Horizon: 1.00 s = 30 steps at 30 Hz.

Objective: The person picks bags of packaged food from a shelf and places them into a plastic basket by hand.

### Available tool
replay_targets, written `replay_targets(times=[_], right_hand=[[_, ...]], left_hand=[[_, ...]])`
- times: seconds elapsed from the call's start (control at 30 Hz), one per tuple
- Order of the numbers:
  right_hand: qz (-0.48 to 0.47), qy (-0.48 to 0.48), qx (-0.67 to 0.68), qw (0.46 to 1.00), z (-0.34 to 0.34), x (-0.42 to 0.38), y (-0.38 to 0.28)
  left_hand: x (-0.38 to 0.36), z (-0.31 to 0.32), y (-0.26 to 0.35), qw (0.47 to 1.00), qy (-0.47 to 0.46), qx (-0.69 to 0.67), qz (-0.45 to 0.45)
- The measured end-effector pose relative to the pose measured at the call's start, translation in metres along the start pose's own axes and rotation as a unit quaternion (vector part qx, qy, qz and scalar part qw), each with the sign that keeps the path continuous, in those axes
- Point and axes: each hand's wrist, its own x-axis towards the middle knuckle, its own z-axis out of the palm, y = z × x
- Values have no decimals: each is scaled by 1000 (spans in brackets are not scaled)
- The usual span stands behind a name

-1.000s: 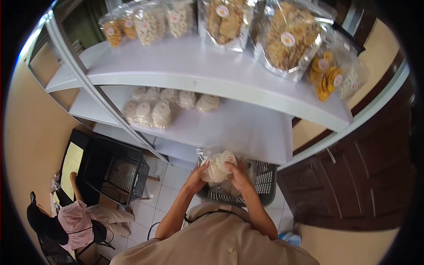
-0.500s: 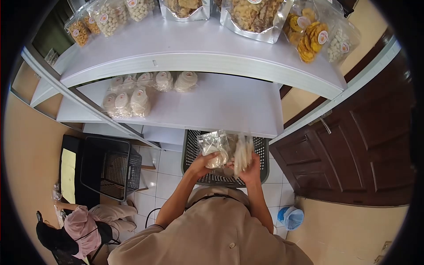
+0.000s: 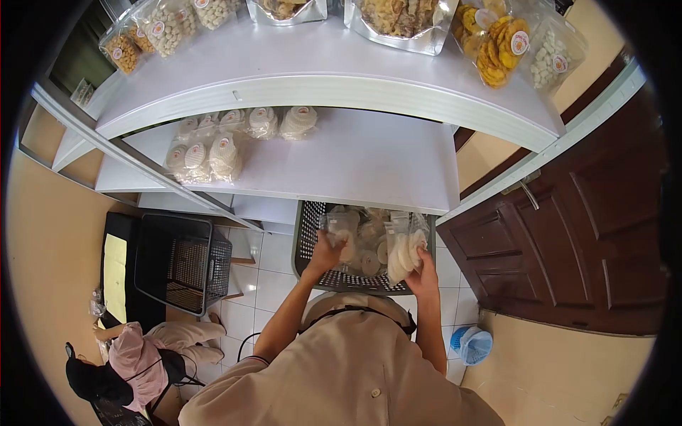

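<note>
My left hand [image 3: 325,254] is closed on a clear bag of round white crackers [image 3: 344,240] at the left side of a grey-green perforated basket [image 3: 307,238]; the bag is slightly blurred. In my right hand [image 3: 424,273], several similar cracker bags [image 3: 402,257] are gripped side by side, held upright over the basket's right part. More packed crackers [image 3: 368,261] lie inside the basket between my hands. Its back edge runs under a white shelf.
Several cracker bags [image 3: 224,156] stand at the left of the middle shelf [image 3: 369,153]. Snack pouches [image 3: 401,25] line the upper shelf [image 3: 312,60]. A black basket [image 3: 181,266] and a seated person [image 3: 138,362] are at left; a brown door [image 3: 554,241] and blue bin [image 3: 472,346] at right.
My hands have moved apart. The left hand's bag shifted slightly left and lower, while the right hand's bags moved right and now show several crackers facing up. More basket contents show between them.
</note>
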Motion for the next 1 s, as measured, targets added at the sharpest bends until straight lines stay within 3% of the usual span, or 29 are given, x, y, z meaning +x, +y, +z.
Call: replay_targets(times=[0.03,0.07,0.1,0.13,0.17,0.2,0.3,0.43,0.47,0.5,0.53,0.57,0.6,0.63,0.67,0.7,0.77,0.83,0.87,0.9,0.93,0.97,1.0], right_hand=[[-8,-13,-42,999,-5,5,2],[-17,-27,-85,996,-8,9,1],[-19,-29,-86,996,-1,11,2],[-39,-21,-103,994,11,11,6],[-54,-9,-121,991,16,9,9],[-34,2,-146,989,16,8,9],[-42,-2,-109,993,29,9,13],[-72,23,-93,993,23,10,7],[-73,20,-82,994,18,10,6],[-73,15,-71,995,14,12,4],[-70,13,-73,995,10,12,4],[-77,19,-106,991,5,12,5],[-88,21,-137,986,8,14,4],[-90,16,-137,986,11,17,5],[-89,0,-155,984,19,12,8],[-85,-15,-175,981,22,7,10],[-56,-52,-166,983,18,8,13],[-82,-7,-241,967,25,8,15],[-78,23,-276,958,30,4,12],[-77,15,-280,957,20,8,9],[-31,8,-392,919,0,16,7],[15,1,-499,866,-13,18,7],[21,-16,-533,845,-8,15,7]], left_hand=[[-4,4,10,989,69,130,3],[-6,-23,59,968,146,197,60],[-3,-31,77,967,148,196,63],[0,-36,88,996,-13,-85,5],[-3,-43,100,916,-175,-357,-58],[-4,-58,121,840,-261,-447,-166],[-1,-45,108,872,-258,-405,-93],[-4,-40,70,851,-150,-475,-165],[-3,-40,67,918,-115,-348,-151],[-6,-36,66,918,-113,-350,-152],[-11,-30,67,982,1,-174,-68],[-13,-28,76,993,115,12,20],[-8,-28,85,948,225,197,109],[-3,-30,94,947,229,198,111],[-3,-33,102,986,11,-150,-66],[-6,-33,107,825,-207,-471,-232],[-9,-14,79,798,-215,-523,-207],[-6,-25,57,899,-174,-339,-217],[-7,-39,61,927,-125,-259,-241],[-10,-27,37,928,-117,-262,-239],[-16,1,-4,982,-14,16,-190],[-19,15,-28,943,89,294,-127],[-19,-5,-12,937,210,279,-5]])
